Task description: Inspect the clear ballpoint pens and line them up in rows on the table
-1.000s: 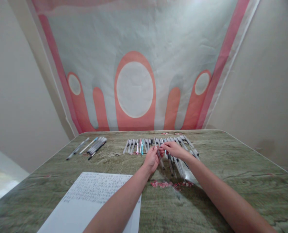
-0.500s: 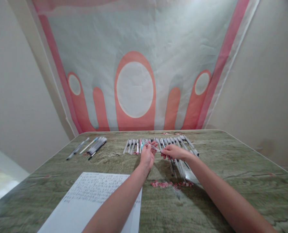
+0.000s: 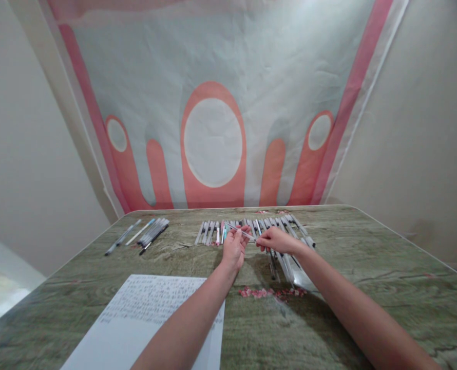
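Observation:
A slim, pale pen (image 3: 246,234) is held slantwise above the table. My left hand (image 3: 235,246), palm turned up, is closed on its middle. The fingers of my right hand (image 3: 273,240) pinch its lower right end. Behind both hands lies a long row of pens (image 3: 213,232), side by side, mostly clear barrels with dark parts and a few pink or teal ones. Below my right hand more pens (image 3: 284,267) lie by a clear plastic sleeve (image 3: 302,279), partly covered by my wrist and forearm.
On the left of the wood-patterned table (image 3: 97,267) lies a bundle of pens (image 3: 154,234), with a few loose pens (image 3: 124,237) beside it. A handwritten sheet of paper (image 3: 109,339) lies in front, partly under my left forearm. A printed cloth (image 3: 213,61) hangs behind.
Almost nothing differs. Both hands keep their hold on the pen, and my right hand has shifted very slightly up and to the right.

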{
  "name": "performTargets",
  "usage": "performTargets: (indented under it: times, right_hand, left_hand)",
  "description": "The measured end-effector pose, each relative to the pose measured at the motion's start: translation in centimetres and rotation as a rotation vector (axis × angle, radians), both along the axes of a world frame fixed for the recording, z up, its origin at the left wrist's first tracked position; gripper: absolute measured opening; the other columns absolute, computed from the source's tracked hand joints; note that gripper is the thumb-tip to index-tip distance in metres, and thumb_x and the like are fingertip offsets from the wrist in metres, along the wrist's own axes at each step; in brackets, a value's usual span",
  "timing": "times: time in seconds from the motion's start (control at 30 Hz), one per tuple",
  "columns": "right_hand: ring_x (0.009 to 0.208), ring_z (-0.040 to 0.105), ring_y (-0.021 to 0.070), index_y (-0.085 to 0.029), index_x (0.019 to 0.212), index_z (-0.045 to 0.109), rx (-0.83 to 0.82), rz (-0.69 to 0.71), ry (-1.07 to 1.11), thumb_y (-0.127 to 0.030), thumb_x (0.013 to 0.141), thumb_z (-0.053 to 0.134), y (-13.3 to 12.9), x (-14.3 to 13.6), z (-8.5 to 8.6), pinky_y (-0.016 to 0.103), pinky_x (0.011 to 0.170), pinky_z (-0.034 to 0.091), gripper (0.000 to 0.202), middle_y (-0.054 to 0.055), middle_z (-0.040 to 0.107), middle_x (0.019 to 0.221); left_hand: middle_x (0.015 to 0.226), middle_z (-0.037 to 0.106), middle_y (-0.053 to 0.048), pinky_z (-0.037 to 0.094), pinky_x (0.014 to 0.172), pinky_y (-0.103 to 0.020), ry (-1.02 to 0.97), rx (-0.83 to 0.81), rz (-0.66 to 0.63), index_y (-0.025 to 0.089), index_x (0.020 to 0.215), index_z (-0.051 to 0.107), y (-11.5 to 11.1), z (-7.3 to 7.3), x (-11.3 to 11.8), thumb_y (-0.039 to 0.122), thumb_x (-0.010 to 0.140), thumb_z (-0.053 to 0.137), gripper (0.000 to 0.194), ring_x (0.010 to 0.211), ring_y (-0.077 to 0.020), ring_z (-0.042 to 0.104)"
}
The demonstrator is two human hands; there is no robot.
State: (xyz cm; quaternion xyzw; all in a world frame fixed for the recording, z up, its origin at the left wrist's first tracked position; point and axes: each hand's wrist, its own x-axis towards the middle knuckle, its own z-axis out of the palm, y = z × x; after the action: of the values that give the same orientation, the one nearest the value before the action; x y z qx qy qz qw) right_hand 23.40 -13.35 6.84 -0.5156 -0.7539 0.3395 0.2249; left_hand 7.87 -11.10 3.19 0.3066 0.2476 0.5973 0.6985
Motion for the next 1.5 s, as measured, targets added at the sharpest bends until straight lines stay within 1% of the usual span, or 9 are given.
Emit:
performTargets:
  times: [0.17,0.3,0.47,0.7,0.87,1.07,1.27,1.4,1.5]
  right_hand:
    - [0.047,0.049,0.0088,-0.011,0.065,0.065,0.085,-0.071,-0.040,-0.042,0.071,0.048,0.6,0.1,-0.8,0.018,0.045,0.034,0.036,0.002,0.061,0.055]
    - [0.049,0.048,0.0085,-0.010,0.071,0.063,0.137,-0.167,-0.009,-0.046,0.067,0.053,0.9,0.1,-1.0,0.018,0.045,0.033,0.037,0.002,0.060,0.057]
    - [0.047,0.049,0.0081,-0.010,0.078,0.063,-0.070,-0.099,0.096,-0.050,0.078,0.034,0.7,0.1,-0.7,0.018,0.042,0.033,0.050,0.005,0.062,0.064]
    - [0.049,0.048,0.0077,-0.010,0.070,0.059,0.081,-0.152,0.111,-0.047,0.066,0.055,0.8,0.1,-1.0,0.017,0.045,0.034,0.037,0.001,0.057,0.056]
    - [0.046,0.049,0.0081,-0.010,0.072,0.060,-0.097,-0.084,0.174,-0.051,0.078,0.034,0.6,-0.1,-0.8,0.018,0.041,0.033,0.049,0.004,0.059,0.059]
    - [0.048,0.048,0.0079,-0.011,0.066,0.058,0.073,-0.150,0.146,-0.047,0.065,0.057,0.7,0.0,-0.7,0.017,0.044,0.033,0.036,0.000,0.057,0.054]
    - [0.048,0.049,0.0079,-0.010,0.073,0.060,-0.104,-0.070,0.196,-0.052,0.077,0.036,0.5,0.0,-0.5,0.018,0.041,0.033,0.049,0.005,0.060,0.063]
    - [0.048,0.047,0.0071,-0.011,0.069,0.058,0.031,-0.141,0.163,-0.049,0.067,0.054,0.6,0.0,-0.7,0.017,0.043,0.033,0.039,0.001,0.056,0.055]
    - [0.047,0.046,0.0068,-0.011,0.071,0.059,-0.012,-0.164,0.153,-0.052,0.068,0.052,0.6,0.0,-0.6,0.017,0.041,0.031,0.042,0.001,0.057,0.056]
  left_hand:
    - [0.093,0.061,-0.007,0.042,0.083,-0.031,-0.001,0.002,0.021,0.017,0.084,0.043,0.1,-0.2,-0.1,0.025,0.075,0.054,0.017,0.091,-0.0141,0.057]
    - [0.091,0.062,-0.006,0.043,0.083,-0.031,-0.035,0.008,0.024,0.017,0.083,0.043,0.4,-0.4,-0.1,0.024,0.074,0.056,0.018,0.090,-0.0142,0.058]
    - [0.090,0.062,-0.006,0.044,0.081,-0.030,-0.049,-0.007,0.031,0.016,0.082,0.043,0.4,-0.3,-0.1,0.023,0.073,0.057,0.018,0.090,-0.0144,0.058]
    - [0.087,0.063,-0.005,0.044,0.081,-0.030,-0.046,-0.003,0.027,0.015,0.080,0.045,0.4,-0.4,-0.1,0.026,0.071,0.059,0.020,0.086,-0.0138,0.059]
    - [0.085,0.063,-0.005,0.044,0.080,-0.030,-0.077,-0.001,0.021,0.015,0.080,0.045,0.6,-0.6,-0.1,0.026,0.069,0.061,0.022,0.084,-0.0138,0.060]
    - [0.083,0.064,-0.006,0.044,0.078,-0.029,-0.079,-0.004,0.015,0.015,0.080,0.047,0.7,-0.8,-0.2,0.025,0.068,0.062,0.022,0.081,-0.0133,0.060]
    - [0.085,0.064,-0.006,0.045,0.077,-0.029,-0.089,-0.009,0.024,0.015,0.079,0.047,0.7,-1.0,-0.2,0.025,0.067,0.063,0.022,0.083,-0.0140,0.060]
    - [0.084,0.064,-0.006,0.046,0.076,-0.028,-0.088,-0.023,0.022,0.014,0.079,0.048,0.7,-1.1,-0.2,0.024,0.067,0.063,0.022,0.081,-0.0137,0.061]
    - [0.083,0.064,-0.006,0.046,0.075,-0.027,-0.086,-0.025,0.020,0.014,0.079,0.048,0.7,-1.0,-0.2,0.025,0.067,0.063,0.022,0.079,-0.0131,0.061]
